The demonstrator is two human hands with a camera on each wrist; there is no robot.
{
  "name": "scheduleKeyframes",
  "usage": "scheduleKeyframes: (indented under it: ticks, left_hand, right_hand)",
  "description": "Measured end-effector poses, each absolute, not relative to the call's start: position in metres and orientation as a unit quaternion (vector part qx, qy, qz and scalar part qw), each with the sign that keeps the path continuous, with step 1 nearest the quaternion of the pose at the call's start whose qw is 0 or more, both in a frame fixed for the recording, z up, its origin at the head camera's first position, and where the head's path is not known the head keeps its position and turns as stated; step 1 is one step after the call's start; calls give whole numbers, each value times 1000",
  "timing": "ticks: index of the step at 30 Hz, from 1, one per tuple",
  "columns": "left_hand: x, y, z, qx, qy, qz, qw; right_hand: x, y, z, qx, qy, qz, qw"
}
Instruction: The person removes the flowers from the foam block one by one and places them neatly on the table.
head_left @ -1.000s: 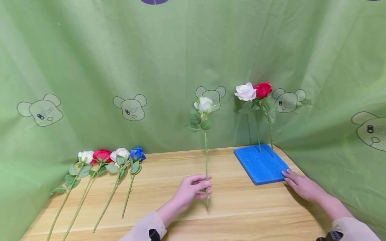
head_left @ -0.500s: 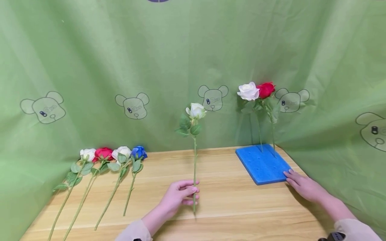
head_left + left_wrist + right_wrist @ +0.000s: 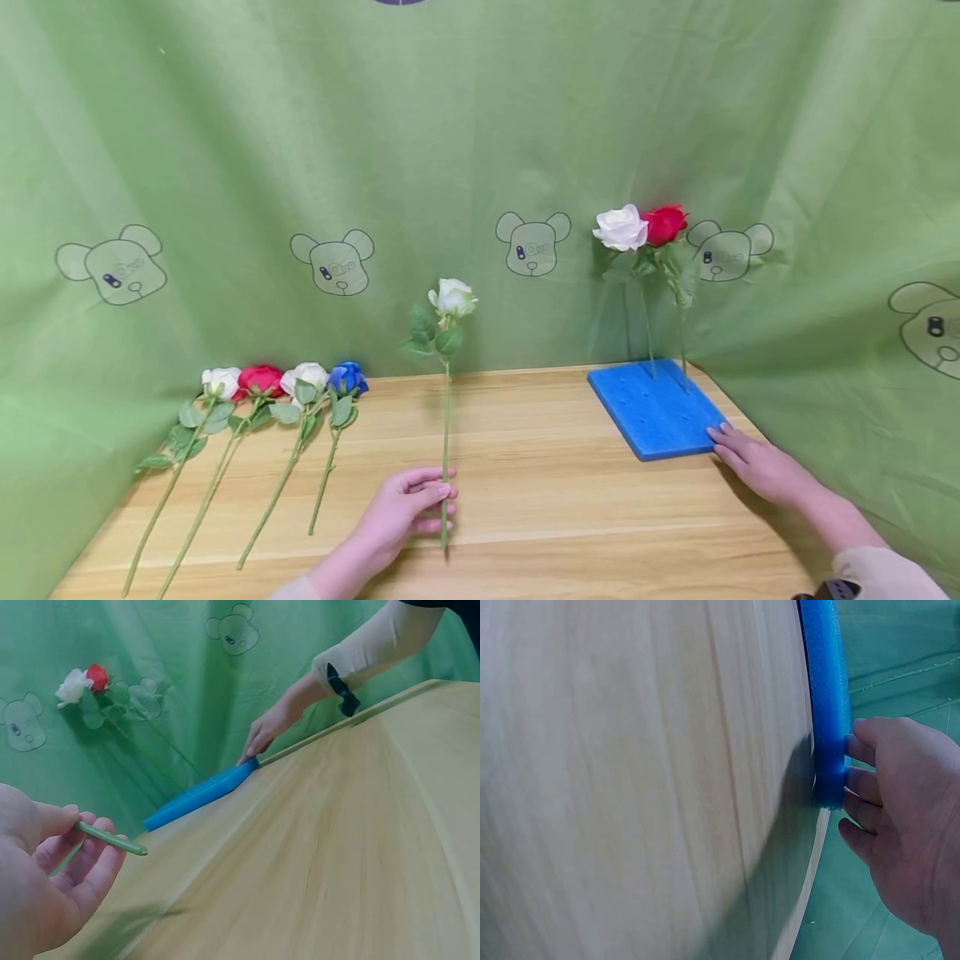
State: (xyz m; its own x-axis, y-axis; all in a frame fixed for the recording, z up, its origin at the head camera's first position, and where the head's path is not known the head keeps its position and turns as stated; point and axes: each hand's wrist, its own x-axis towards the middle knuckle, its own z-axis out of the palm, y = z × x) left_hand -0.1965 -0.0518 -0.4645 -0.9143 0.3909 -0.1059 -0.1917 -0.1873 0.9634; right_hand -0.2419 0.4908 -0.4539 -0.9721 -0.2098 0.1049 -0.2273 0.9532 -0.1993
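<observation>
The left hand [image 3: 405, 512], lower centre of the frame, pinches the stem [image 3: 447, 417] of a white artificial rose [image 3: 448, 337] between thumb and fingers near its lower end. The rose is held nearly upright above the surface [image 3: 555, 508], bloom [image 3: 453, 297] uppermost, a short length of stem projecting below the grip.

Handling: expect a light item with a thin, fairly stiff stem and soft, easily creased petals. The mass probably sits toward the bloom, so a low grip may let the top sway. Hold the bare stem; avoid petals and leaves. A slim stem may rotate under a loose pinch.

The right hand [image 3: 761, 467], lower right and well apart from the left, rests extended fingertips on the near corner of a blue foam board [image 3: 637, 425]. The board appears light and compressible; steady it by its edge.

Beyond, at left, four artificial roses [image 3: 259, 380] lie side by side. At right, a white rose [image 3: 622, 227] and a red rose [image 3: 666, 225] stand in the board's far part, before a green curtain [image 3: 420, 150].
</observation>
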Motion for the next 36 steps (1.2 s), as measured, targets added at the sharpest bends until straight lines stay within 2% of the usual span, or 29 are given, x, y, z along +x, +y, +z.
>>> scheduleKeyframes:
  ticks: [16, 36]
  left_hand:
    - [-175, -100, -471, 40, 615, 765, 190]
    - [-160, -124, -478, 9, 600, 768, 224]
  right_hand:
    - [-241, 489, -456, 106, -988, 104, 34]
    - [-244, 493, -458, 111, -988, 100, 44]
